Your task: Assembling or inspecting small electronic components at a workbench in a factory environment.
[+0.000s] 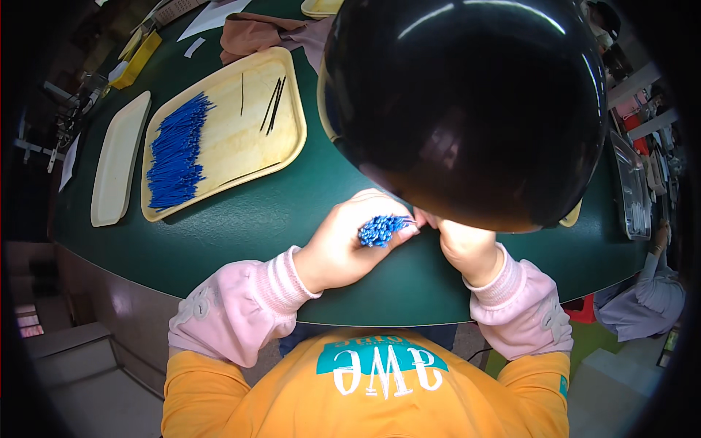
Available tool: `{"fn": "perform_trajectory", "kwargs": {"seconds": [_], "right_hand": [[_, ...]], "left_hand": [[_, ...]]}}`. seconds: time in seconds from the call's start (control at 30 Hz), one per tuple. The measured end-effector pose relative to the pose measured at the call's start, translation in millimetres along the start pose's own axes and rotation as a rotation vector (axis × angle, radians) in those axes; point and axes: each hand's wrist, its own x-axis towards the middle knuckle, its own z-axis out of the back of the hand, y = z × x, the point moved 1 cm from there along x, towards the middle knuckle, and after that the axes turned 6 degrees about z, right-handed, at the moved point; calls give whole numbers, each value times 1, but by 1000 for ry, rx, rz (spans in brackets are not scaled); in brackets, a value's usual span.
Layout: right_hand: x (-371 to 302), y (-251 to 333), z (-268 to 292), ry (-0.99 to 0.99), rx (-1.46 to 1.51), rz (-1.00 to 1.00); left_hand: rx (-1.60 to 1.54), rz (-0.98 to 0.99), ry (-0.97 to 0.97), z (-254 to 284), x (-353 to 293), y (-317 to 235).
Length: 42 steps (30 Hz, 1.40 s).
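Note:
My left hand point(349, 237) is closed around a bundle of thin blue sticks point(380, 230), whose ends poke out toward me between thumb and fingers. My right hand point(464, 244) sits just to the right of the bundle, fingers curled near its tips; a large black rounded shape point(467, 109) hides most of it, so whether it holds a stick cannot be told. Both hands rest over the dark green table point(248, 226).
A cream tray point(288, 139) at the left holds a heap of blue sticks point(175, 153) and a few thin black rods point(274, 106). Another cream tray point(117, 160) lies further left. Brown cloth point(255, 33) lies at the back. A second person point(646, 296) sits at far right.

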Motion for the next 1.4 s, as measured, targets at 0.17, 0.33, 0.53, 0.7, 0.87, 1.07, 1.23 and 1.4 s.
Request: {"fn": "perform_trajectory", "kwargs": {"seconds": [0.17, 0.33, 0.53, 0.7, 0.87, 1.07, 1.23, 1.4], "right_hand": [[8, 1, 9, 129, -118, -165], [11, 5, 1, 242, 11, -277], [15, 17, 9, 358, -785, 389], [12, 12, 18, 65, -328, 181], [14, 16, 15, 271, -228, 52], [14, 9, 22, 371, -468, 187], [12, 9, 13, 421, -187, 75], [15, 9, 15, 339, -228, 235]], "left_hand": [[-414, 421, 75, 3, 0, 1], [-643, 570, 231, 3, -1, -10], [-671, 590, 32, 7, -4, -8], [-892, 626, 39, 6, -5, -11], [-954, 662, 76, 9, -7, -11], [-1106, 693, 191, 13, -7, -10], [-1050, 696, 240, 11, -6, -18], [-869, 603, 137, 9, -7, -15]]}}
